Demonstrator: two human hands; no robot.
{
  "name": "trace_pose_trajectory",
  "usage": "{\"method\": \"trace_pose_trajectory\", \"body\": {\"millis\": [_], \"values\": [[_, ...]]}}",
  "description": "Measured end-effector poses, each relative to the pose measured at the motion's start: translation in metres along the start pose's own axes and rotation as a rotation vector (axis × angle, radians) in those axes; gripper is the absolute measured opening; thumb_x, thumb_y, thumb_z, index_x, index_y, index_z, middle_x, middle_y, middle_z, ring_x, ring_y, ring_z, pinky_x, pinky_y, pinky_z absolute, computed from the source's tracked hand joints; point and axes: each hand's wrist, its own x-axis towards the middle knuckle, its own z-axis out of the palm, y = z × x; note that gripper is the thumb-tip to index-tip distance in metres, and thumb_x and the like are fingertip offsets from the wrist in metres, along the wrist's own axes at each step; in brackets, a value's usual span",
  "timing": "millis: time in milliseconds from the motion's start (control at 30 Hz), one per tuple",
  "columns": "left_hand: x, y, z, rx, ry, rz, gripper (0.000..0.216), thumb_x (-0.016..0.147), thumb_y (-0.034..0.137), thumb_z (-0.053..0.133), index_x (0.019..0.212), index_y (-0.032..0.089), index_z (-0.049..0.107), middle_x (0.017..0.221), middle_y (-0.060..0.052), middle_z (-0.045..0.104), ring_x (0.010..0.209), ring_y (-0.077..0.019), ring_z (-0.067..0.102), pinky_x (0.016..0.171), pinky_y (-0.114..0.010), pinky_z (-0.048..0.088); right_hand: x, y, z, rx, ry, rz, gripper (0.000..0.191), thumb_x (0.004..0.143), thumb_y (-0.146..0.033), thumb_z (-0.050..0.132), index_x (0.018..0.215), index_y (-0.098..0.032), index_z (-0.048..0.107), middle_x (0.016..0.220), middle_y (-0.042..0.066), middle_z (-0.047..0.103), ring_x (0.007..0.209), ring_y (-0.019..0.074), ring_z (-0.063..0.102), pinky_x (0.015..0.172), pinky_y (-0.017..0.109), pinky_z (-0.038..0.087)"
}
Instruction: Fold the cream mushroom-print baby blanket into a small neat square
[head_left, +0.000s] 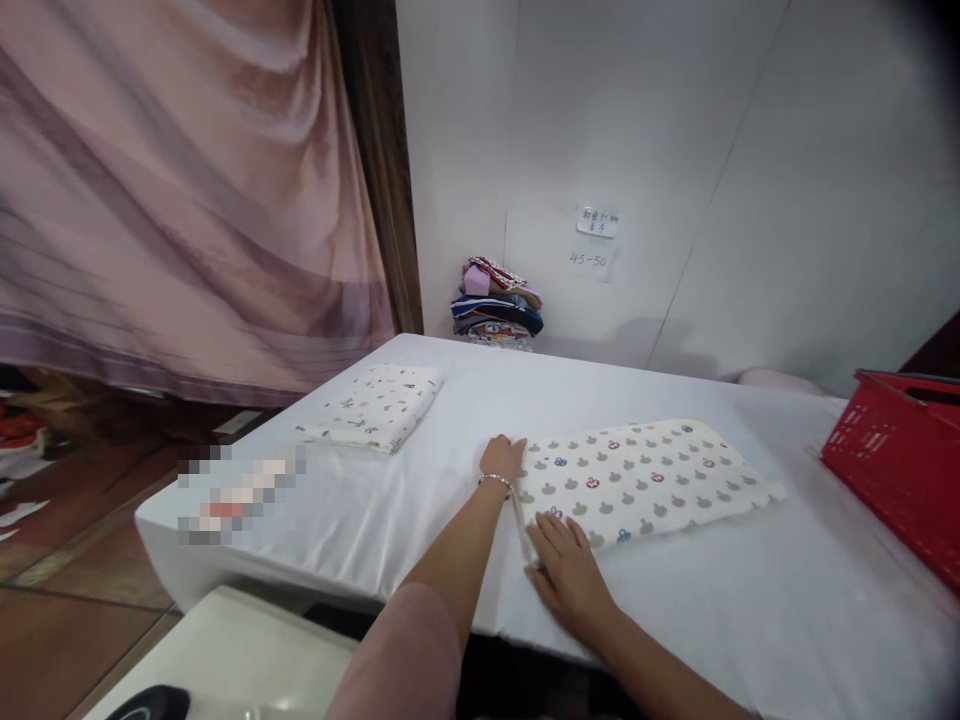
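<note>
Extending rightward from left grip point(501, 460): cloth point(637, 480)

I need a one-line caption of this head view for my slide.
Left hand and right hand at one end of a printed cloth on a white-covered table.

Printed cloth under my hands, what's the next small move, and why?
Perhaps fold the left edge of the printed cloth rightward: your left hand and right hand are at that edge's two ends, and the cloth lies flat, longer than wide.
</note>
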Motion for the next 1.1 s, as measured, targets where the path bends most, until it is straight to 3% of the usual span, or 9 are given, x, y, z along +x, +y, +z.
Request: {"method": "trace_pose_trajectory", "body": {"millis": [167, 333, 567, 833, 967, 1100], "values": [[0.005, 0.002, 0.001, 0.065, 0.005, 0.000, 0.035, 0.087, 0.041, 0.036, 0.090, 0.016, 0.060, 0.095, -0.011, 0.065, 0.085, -0.0198, 0.061, 0.067, -0.028, 0.042, -0.001, -0.004, 0.000, 0.013, 0.037, 0.002, 0.041, 0.087, -0.026, 0.041, 0.127, -0.023, 0.048, 0.133, 0.008, 0.048, 0.124, 0.0245, 0.040, 0.104, 0.048, 0.027], [0.009, -0.001, 0.002, 0.158, -0.002, -0.001, 0.030, 0.085, 0.034, 0.039, 0.090, 0.014, 0.060, 0.096, -0.014, 0.064, 0.090, -0.0231, 0.060, 0.071, -0.031, 0.043, -0.001, -0.006, -0.001, 0.027, 0.049, 0.002, 0.040, 0.086, -0.024, 0.041, 0.125, -0.021, 0.050, 0.132, 0.009, 0.048, 0.123, 0.0250, 0.040, 0.104, 0.048, 0.027], [0.011, 0.006, 0.005, 0.274, 0.031, -0.002, 0.038, 0.086, 0.035, 0.035, 0.109, 0.011, 0.051, 0.112, -0.018, 0.056, 0.091, -0.0251, 0.061, 0.073, -0.035, 0.044, 0.000, -0.007, -0.002, 0.063, 0.028, 0.023, 0.040, 0.087, -0.028, 0.041, 0.127, -0.021, 0.047, 0.134, 0.008, 0.046, 0.126, 0.0238, 0.036, 0.106, 0.047, 0.024], [0.010, 0.015, -0.009, 0.339, -0.055, 0.049, 0.034, 0.084, 0.036, 0.040, 0.103, 0.010, 0.053, 0.109, -0.017, 0.058, 0.100, -0.0263, 0.057, 0.077, -0.032, 0.042, 0.005, -0.008, -0.005, 0.072, 0.048, 0.020, 0.039, 0.085, -0.027, 0.044, 0.124, -0.021, 0.047, 0.130, 0.010, 0.050, 0.121, 0.0245, 0.041, 0.103, 0.046, 0.027], [0.016, 0.016, -0.011, 0.277, -0.070, 0.073, 0.034, 0.084, 0.035, 0.041, 0.105, 0.010, 0.048, 0.098, -0.016, 0.063, 0.092, -0.0246, 0.061, 0.072, -0.031, 0.042, 0.009, -0.008, -0.007, 0.109, 0.135, 0.007, 0.034, 0.084, -0.018, 0.043, 0.117, -0.019, 0.050, 0.121, 0.010, 0.056, 0.114, 0.0224, 0.047, 0.098, 0.042, 0.034], [0.031, 0.012, -0.018, 0.133, -0.003, 0.104, 0.029, 0.083, 0.034, 0.044, 0.101, 0.013, 0.049, 0.091, -0.011, 0.065, 0.086, -0.0219, 0.061, 0.070, -0.028, 0.041, 0.016, -0.012, -0.009, 0.156, 0.202, 0.017, 0.033, 0.085, -0.017, 0.040, 0.117, -0.020, 0.050, 0.118, 0.009, 0.058, 0.110, 0.0206, 0.050, 0.095, 0.038, 0.039]]}}
